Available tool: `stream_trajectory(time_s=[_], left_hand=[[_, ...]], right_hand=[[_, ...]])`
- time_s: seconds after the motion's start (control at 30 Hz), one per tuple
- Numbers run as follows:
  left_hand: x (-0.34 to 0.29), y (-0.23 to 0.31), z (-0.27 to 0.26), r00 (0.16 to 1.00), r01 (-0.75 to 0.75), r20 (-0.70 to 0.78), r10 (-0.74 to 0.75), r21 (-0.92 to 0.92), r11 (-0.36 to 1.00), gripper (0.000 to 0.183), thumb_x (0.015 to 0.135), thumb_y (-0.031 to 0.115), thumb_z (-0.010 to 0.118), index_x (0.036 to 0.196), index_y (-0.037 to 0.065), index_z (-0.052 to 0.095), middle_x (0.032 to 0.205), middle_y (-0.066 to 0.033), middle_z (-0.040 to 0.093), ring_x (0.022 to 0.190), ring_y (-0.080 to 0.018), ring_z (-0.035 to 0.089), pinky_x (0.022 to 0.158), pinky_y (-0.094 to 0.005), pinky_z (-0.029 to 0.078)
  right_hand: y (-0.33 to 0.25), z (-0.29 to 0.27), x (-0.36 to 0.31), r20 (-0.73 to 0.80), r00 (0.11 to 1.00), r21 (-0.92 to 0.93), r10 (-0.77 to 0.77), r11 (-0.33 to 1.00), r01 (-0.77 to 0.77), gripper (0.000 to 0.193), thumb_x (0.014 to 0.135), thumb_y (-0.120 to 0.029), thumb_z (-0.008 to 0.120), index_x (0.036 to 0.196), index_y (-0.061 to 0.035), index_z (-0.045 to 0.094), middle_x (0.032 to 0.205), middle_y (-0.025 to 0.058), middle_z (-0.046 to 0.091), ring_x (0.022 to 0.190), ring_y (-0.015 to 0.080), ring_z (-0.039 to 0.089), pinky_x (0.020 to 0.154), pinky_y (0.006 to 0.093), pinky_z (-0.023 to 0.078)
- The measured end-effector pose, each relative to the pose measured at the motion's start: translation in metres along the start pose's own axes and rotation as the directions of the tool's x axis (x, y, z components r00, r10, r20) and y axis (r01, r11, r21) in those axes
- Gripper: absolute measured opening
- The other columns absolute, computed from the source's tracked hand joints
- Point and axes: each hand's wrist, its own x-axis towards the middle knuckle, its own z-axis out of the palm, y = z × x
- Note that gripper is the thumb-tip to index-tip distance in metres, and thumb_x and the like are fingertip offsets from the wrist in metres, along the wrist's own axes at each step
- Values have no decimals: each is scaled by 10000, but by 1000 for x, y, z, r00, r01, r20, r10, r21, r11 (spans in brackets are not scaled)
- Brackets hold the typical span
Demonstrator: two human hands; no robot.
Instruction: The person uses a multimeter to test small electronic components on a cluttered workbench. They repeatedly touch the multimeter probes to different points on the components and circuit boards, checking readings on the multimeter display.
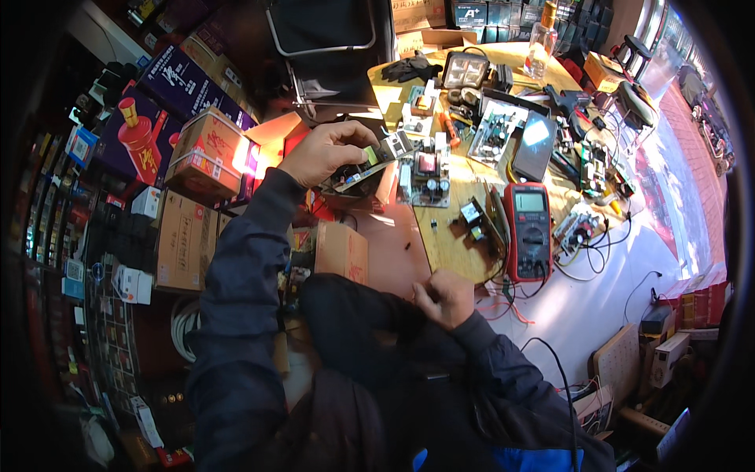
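My left hand (334,153) reaches over a pile of electronic parts in a box to the left of the table. Its fingers are curled down onto a circuit board (377,164) with a yellow-green part and metal pieces. My right hand (448,299) is closed loosely at the table's near edge; what its curled fingers hold, if anything, is hidden. A red and grey multimeter (528,232) stands just beyond it, its leads trailing down. Between the hands, a board with capacitors and a transformer (425,173) lies on the wooden table (444,263), near a small black component (433,224).
More circuit boards (493,130), a dark flat device (535,145), an orange-handled tool (450,130) and loose cables crowd the table. At the back stand a glass bottle (541,43) and a work lamp (465,71). Cartons (208,153) are stacked left; a chair (326,47) stands behind.
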Motion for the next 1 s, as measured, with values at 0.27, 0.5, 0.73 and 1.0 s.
stream_trajectory(time_s=[0.27, 0.5, 0.73, 1.0], left_hand=[[-28, 8, 29, 993, 106, 60, -105, -7, 994, 319, 899, 65, 631, 1203, 5, 711, 1099, -46, 700, 1041, -134, 651, 983, -296, 507], [-36, 2, 43, 988, 138, 80, -134, -49, 989, 302, 902, 39, 617, 1188, -1, 706, 1098, -47, 698, 1034, -137, 651, 988, -305, 508], [-34, -13, 49, 982, 154, 121, -147, -54, 987, 290, 916, 22, 616, 1192, -15, 699, 1098, -60, 707, 1038, -138, 659, 982, -307, 518], [-35, -33, 57, 961, 249, 142, -239, -58, 967, 284, 909, 41, 621, 1175, -14, 703, 1082, -48, 709, 1019, -129, 654, 954, -296, 517]], right_hand=[[2, 3, -3, -38, 999, -21, -27, 999, 26, 260, 829, -106, 829, 698, -69, 607, 670, 94, 578, 584, 288, 604, 534, 392, 453], [2, 4, -4, -39, 999, -4, -10, 1000, 10, 258, 812, -131, 821, 701, -76, 595, 681, 97, 580, 610, 313, 617, 554, 414, 478], [3, 5, -4, -39, 999, -16, -7, 1000, 6, 264, 828, -134, 813, 697, -75, 592, 678, 96, 578, 606, 309, 615, 553, 412, 478], [2, 5, -3, -50, 998, -25, -21, 999, 20, 275, 821, -127, 816, 689, -75, 580, 669, 91, 568, 599, 304, 610, 546, 414, 468]])
